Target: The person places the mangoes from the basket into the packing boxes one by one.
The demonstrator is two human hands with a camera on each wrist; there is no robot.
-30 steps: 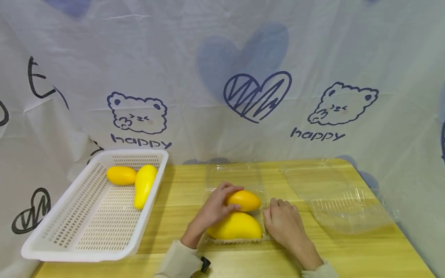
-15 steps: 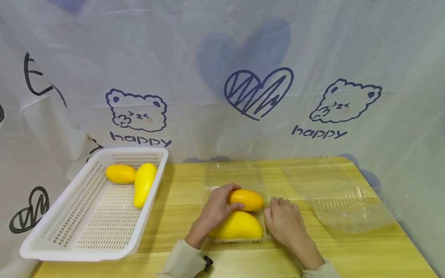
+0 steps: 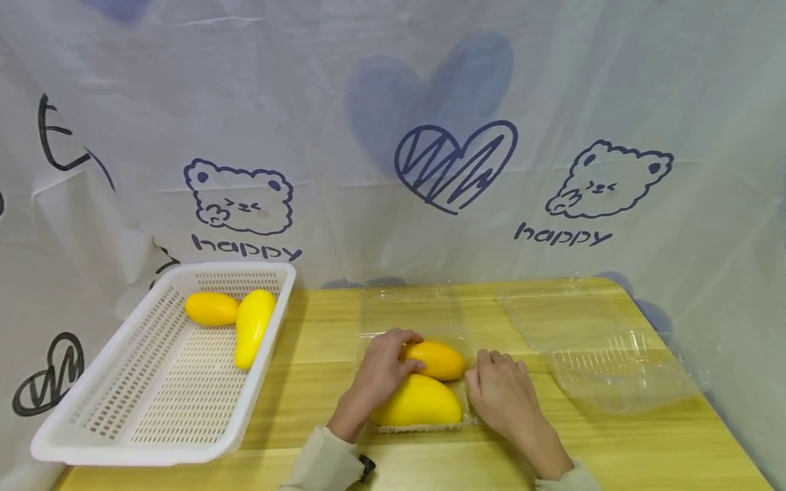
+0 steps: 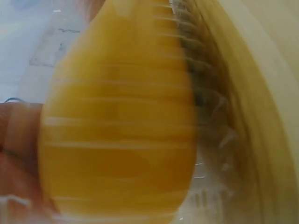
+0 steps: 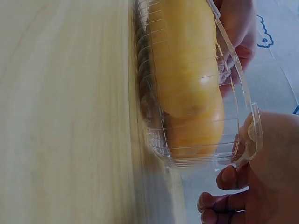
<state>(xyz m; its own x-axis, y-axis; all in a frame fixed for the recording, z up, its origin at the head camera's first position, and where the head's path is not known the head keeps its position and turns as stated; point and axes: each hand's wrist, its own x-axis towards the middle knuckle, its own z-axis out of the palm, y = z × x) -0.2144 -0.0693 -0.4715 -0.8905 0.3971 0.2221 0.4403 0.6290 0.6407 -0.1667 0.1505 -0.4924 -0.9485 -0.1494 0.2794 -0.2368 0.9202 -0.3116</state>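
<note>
My left hand [image 3: 379, 372] grips an orange-yellow mango [image 3: 439, 361] from its left end, thumb in front and fingers behind. This mango lies inside a clear hinged plastic container [image 3: 408, 315], behind a larger yellow mango [image 3: 424, 401]. With thumb and index finger, my right hand [image 3: 503, 395] pinches the container's right rim, its other fingers curled in. Through the ribbed clear wall in the right wrist view, both mangoes show, the nearer mango [image 5: 184, 60] partly covering the other. The left wrist view is blurred and filled by a mango [image 4: 117, 121] behind the plastic.
On the left stands a white perforated basket [image 3: 147, 450] with an orange-yellow mango [image 3: 211, 309] and a yellow mango [image 3: 254, 331] at its far end. A second clear container [image 3: 620, 382] lies open at the right of the wooden table [image 3: 638, 453]. A printed curtain hangs behind.
The left hand and the orange-yellow mango have shifted slightly to the right within the container. The right hand stays at the rim.
</note>
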